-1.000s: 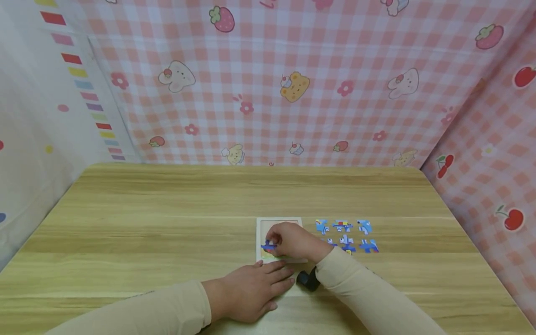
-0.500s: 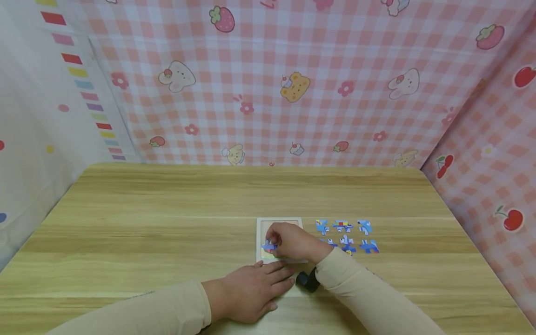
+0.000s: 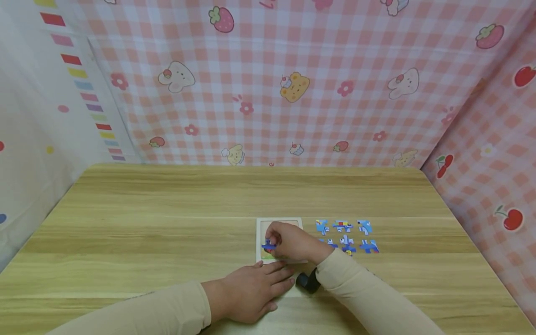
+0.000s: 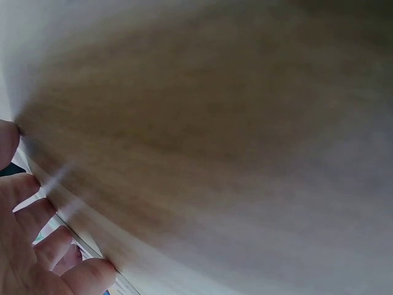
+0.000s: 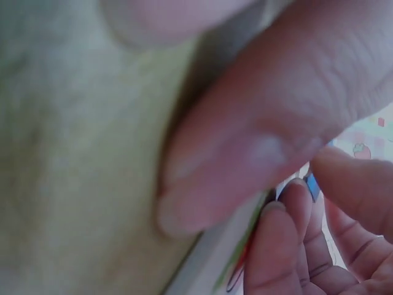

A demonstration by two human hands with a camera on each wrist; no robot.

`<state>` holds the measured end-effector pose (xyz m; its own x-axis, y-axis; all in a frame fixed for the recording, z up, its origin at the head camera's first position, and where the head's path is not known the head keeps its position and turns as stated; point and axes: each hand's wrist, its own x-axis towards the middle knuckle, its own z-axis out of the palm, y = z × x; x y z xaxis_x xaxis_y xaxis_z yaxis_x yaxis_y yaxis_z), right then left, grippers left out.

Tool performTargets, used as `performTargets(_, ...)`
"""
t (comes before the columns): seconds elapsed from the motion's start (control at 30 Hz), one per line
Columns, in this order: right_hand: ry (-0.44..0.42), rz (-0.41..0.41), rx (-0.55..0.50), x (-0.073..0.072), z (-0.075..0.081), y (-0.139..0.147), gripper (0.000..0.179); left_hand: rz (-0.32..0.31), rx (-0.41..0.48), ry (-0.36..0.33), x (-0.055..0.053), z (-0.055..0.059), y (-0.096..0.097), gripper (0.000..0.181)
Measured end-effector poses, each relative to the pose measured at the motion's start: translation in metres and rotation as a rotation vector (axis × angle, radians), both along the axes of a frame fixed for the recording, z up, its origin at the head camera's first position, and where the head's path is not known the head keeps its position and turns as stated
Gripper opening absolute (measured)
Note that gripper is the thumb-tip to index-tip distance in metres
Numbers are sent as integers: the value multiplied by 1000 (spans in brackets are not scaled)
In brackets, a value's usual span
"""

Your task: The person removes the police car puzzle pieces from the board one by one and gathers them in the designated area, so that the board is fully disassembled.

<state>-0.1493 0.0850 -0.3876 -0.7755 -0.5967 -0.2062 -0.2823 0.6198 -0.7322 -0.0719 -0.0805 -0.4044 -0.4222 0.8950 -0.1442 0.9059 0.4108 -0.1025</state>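
Observation:
A small wooden puzzle frame (image 3: 258,237) lies on the table in the head view. Inside its lower left part is a blue jigsaw piece (image 3: 268,245), which my right hand (image 3: 295,242) pinches between thumb and curled fingers. The right wrist view catches only a blue sliver (image 5: 312,187) at those fingertips. My left hand (image 3: 253,291) lies flat, palm down, with its fingertips at the frame's near edge. Fingers of that hand (image 4: 52,246) also touch the frame's edge in the left wrist view. My right hand hides much of the frame's inside.
Several loose jigsaw pieces (image 3: 343,225) lie in two rows right of the frame. A black device (image 3: 307,281) sits at my right wrist, close to the left fingertips. Behind the wooden table (image 3: 167,200) hangs a pink checked curtain (image 3: 259,93).
The pinched piece turned pale with glare half a second ago and is dark blue again now, as if tilted slightly. Both hands keep nearly the same place.

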Motion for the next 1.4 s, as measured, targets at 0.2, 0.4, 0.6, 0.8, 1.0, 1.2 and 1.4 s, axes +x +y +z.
performTargets(0.2,-3,-31,-7,2,1,0,13,-2,3,0,0,0,0,53)
performTargets(0.4,-22,-44,-18,3,5,0,12,-2,4,10,0,0,0,53)
performTargets(0.6,-31,-29,-48,3,3,2,12,-3,8,15,0,-2,1,53)
performTargets(0.8,-46,-15,-99,1,-1,6,11,-2,10,7,0,-2,1,53)
performTargets(1.0,-108,-38,-133,1,3,7,10,3,5,-12,-1,-1,0,53)
performTargets(1.2,-111,-48,-157,0,11,14,10,-2,4,-26,-2,-1,0,53)
performTargets(1.4,-66,-60,-136,-1,17,25,10,-1,15,-30,-2,-1,0,53)
